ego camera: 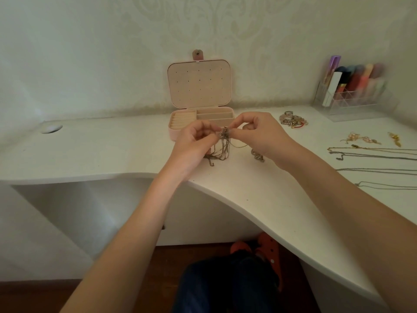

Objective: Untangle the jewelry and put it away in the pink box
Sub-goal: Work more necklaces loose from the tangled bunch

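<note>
1. While both hands work above the white desk [90, 152], a tangled bunch of chains [222, 143] hangs between them just in front of the pink box [198, 109], its loose ends trailing down onto the desk surface.
2. Pinching the knot from the left side, the left hand [194, 141] has its thumb and forefinger closed on the chains, the other fingers curled loosely.
3. Pinching from the right side, the right hand [259, 134] grips the same knot between thumb and forefinger tips, with the remaining fingers bent above it.
4. One thin gold strand [240, 146] runs from the knot toward the right hand's palm.
5. Just right of the box's front corner, under the right wrist, a short chunky chain piece [257, 155] lies on the desk.
6. Open, with its lid upright against the wall, the pink box shows ring rolls on its left and divided compartments on its right.
7. Farther right of the box sits a heap of beaded bracelets [292, 120], then earrings [361, 140], and several long necklaces [374, 154] laid out straight.
8. Well right of the box and against the wall stands a clear organiser [352, 91] holding coloured tubes, blurred.
9. Left of the box, a round cable hole [51, 128] is set in the desk.
</note>
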`<state>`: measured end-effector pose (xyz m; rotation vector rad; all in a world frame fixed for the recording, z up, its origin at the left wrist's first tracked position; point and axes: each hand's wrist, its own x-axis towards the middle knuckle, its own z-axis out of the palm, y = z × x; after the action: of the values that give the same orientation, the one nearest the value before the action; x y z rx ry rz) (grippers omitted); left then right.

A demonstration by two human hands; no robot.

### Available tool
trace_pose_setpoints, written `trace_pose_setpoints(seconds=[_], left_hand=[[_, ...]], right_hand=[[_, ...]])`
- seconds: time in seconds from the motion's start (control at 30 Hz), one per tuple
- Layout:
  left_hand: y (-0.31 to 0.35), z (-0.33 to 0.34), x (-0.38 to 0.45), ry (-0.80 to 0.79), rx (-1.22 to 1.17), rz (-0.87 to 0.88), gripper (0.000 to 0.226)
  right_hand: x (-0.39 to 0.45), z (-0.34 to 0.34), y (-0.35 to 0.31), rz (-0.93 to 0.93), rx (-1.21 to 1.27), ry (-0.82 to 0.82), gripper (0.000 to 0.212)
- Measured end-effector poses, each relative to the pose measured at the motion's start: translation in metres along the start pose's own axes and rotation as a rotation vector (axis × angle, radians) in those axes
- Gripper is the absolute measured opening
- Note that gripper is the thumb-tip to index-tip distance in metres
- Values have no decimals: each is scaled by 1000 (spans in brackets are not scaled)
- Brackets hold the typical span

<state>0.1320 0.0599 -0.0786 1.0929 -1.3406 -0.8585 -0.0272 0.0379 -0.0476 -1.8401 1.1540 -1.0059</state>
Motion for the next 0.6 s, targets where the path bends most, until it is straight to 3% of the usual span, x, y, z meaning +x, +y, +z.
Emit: trace_pose_setpoints(seconds=[0.2,0.3,0.43,0.6], left_hand=[[0,3,-1,1,145,11,24],[-2,2,0,35,172,30,22],[-1,0,1,51,40,11,28],[-1,-2,5,11,-146,-67,17]], right_hand=[[0,5,-4,127,73,-88,14],[-1,3,-5,260,324,-177,27],[0,-2,0,373,674,-366,26],[3,-1,5,445,779,-474,18]])
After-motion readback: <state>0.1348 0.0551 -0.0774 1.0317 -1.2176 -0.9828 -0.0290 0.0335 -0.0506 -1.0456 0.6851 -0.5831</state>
